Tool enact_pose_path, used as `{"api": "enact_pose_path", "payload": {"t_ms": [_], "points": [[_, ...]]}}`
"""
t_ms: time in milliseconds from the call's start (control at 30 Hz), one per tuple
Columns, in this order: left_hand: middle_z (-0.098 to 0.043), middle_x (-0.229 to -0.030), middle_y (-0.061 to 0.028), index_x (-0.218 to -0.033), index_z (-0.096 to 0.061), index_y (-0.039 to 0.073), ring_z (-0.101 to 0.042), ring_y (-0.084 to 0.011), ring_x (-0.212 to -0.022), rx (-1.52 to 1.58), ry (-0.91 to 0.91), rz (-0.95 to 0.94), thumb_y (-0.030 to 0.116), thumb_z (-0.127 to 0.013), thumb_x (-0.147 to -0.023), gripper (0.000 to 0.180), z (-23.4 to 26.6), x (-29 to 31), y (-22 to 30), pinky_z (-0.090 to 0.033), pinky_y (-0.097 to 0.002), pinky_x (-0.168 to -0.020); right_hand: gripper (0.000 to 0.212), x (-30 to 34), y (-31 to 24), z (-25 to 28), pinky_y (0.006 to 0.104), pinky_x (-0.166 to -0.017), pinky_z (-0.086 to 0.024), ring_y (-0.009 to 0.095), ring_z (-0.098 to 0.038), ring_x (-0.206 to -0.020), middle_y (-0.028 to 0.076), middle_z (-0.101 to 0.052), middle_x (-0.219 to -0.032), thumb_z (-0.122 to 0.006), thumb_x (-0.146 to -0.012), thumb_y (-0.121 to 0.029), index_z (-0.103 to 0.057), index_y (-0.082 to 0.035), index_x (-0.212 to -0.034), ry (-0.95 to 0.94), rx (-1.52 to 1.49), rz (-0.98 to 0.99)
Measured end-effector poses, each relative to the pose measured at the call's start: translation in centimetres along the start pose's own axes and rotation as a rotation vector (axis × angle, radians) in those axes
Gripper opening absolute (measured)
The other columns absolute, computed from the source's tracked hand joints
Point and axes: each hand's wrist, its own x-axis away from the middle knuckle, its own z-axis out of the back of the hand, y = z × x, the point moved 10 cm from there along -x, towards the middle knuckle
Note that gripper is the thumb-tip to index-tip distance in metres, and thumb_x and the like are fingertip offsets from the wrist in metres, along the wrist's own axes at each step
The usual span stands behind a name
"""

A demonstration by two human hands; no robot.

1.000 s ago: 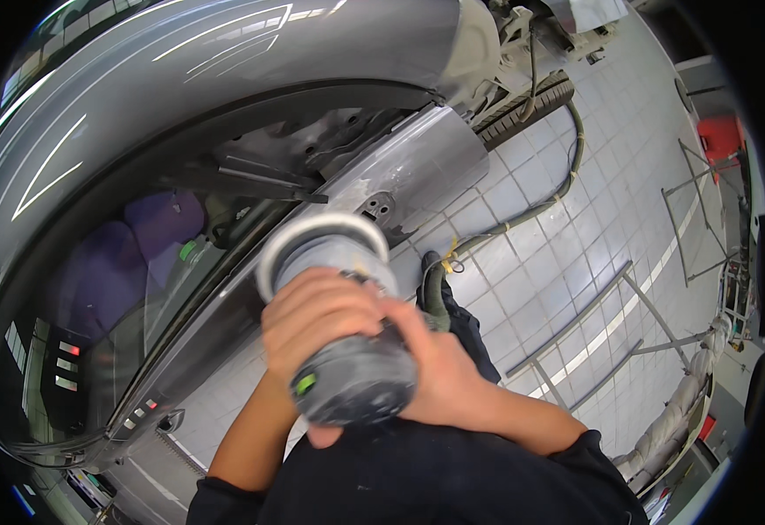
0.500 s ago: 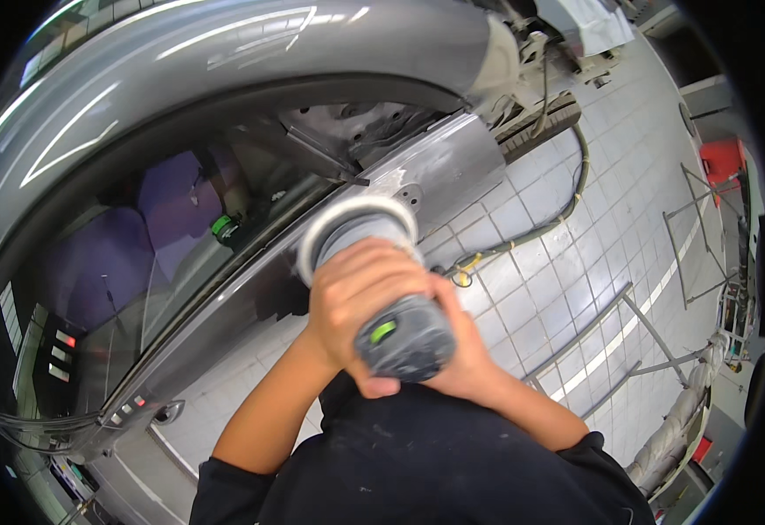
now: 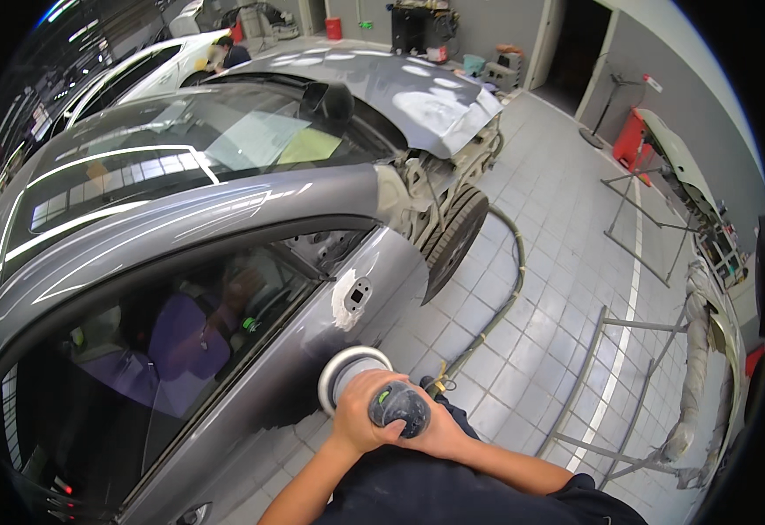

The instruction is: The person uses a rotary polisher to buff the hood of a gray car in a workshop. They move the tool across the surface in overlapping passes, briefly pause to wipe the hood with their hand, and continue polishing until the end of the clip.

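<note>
Both hands are wrapped around a dark grey round-pad sander [image 3: 407, 413] with a green mark on its end. My left hand [image 3: 361, 411] grips it from the left, its thumb across the housing; my right hand [image 3: 442, 430] holds the other side, fingers partly hidden. The pale round pad [image 3: 328, 378] is at the outer face of the grey car door [image 3: 299, 372]; whether it touches cannot be made out. Ahead of the pad, a pale sanded patch [image 3: 345, 306] surrounds a small plate with holes below the window's front corner. Dark, uneven marks show on the door near the pad.
A hose [image 3: 518, 271] runs along the tiled floor [image 3: 531, 350] past the front wheel [image 3: 459, 232]. Metal stands [image 3: 610, 319] and a wrapped bumper-like part [image 3: 689, 376] are at right. Beyond the patched bonnet [image 3: 435, 109], a person [image 3: 232, 54] is beside a white car [image 3: 137, 70].
My view has lifted, bringing in the bonnet, wheel and far wall. The sander appears lower in the picture, still in both hands, and the patch on the door is now uncovered.
</note>
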Motion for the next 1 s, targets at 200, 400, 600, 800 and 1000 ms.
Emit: {"api": "enact_pose_path", "payload": {"t_ms": [200, 400, 600, 800, 1000], "points": [[-0.071, -0.108, -0.0161, -0.11, -0.068, 0.0, -0.066, -0.0375, -0.105, 0.044, -0.106, 0.014, 0.058, -0.069, -0.077, 0.067, -3.3, 1.5, 1.0, -0.048, -0.0464, -0.096, 0.093, 4.0, 0.6, 1.2, 0.0363, -0.101, -0.05, 0.025, -0.065, -0.12, 0.015, -0.065, -0.129, -0.09, -0.075, -0.026, -0.038, -0.006, -0.15, 0.081, 0.052, -0.024], [-0.072, -0.112, -0.0162, -0.111, -0.066, 0.001, -0.067, -0.0384, -0.108, 0.063, -0.211, -0.108, 0.064, -0.073, -0.074, 0.074, -5.2, 0.8, 3.5, -0.048, -0.0489, -0.099, 0.102, 5.9, 1.1, 2.7, 0.0398, -0.093, -0.054, 0.035, -0.069, -0.109, 0.019, -0.069, -0.118, -0.093, -0.07, -0.034, -0.035, -0.012, -0.151, 0.045, 0.085, 0.06], [-0.072, -0.103, -0.0125, -0.104, -0.069, 0.005, -0.068, -0.0364, -0.098, 0.037, -0.234, -0.008, 0.052, -0.08, -0.066, 0.062, -9.2, -0.2, 4.9, -0.05, -0.0465, -0.091, 0.091, 7.2, 0.5, 6.7, 0.0411, -0.089, -0.056, 0.037, -0.07, -0.104, 0.017, -0.071, -0.112, -0.09, -0.073, -0.033, -0.04, -0.013, -0.147, -0.03, 0.05, 0.088], [-0.071, -0.095, -0.0142, -0.101, -0.069, 0.005, -0.066, -0.0378, -0.089, -0.128, -0.034, 0.141, 0.044, -0.078, -0.065, 0.054, -16.1, -1.7, 7.8, -0.052, -0.044, -0.081, 0.076, 9.0, 3.7, 14.0, 0.0373, -0.096, -0.051, 0.024, -0.067, -0.111, 0.013, -0.067, -0.119, -0.088, -0.074, -0.022, -0.049, -0.008, -0.138, -0.173, -0.021, 0.102], [-0.07, -0.092, -0.0133, -0.101, -0.069, 0.006, -0.066, -0.0368, -0.086, -0.279, 0.046, 0.262, 0.044, -0.079, -0.064, 0.054, -21.7, -1.4, 10.8, -0.052, -0.0433, -0.078, 0.076, 11.7, 6.9, 17.9, 0.0373, -0.099, -0.049, 0.023, -0.064, -0.113, 0.011, -0.065, -0.121, -0.086, -0.074, -0.019, -0.049, -0.007, -0.139, -0.334, -0.12, 0.098]]}}
